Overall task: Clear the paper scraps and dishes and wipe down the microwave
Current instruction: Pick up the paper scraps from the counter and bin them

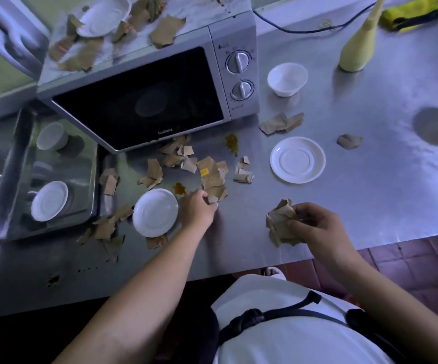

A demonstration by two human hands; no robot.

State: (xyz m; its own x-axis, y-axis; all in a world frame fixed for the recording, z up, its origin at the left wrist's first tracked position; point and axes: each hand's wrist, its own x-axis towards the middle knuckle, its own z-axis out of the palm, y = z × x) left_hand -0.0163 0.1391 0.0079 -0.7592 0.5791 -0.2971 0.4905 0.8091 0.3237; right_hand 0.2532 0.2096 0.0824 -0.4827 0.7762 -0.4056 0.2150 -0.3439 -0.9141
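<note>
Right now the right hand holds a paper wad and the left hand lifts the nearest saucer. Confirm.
Head view: the left hand pinches a paper scrap beside the nearest saucer instead of lifting it. The right hand holds the paper wad.

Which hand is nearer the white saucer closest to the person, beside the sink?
Left. The left hand sits just right of that saucer, pinching a paper scrap; the right hand is farther right, gripping a crumpled paper wad.
</note>
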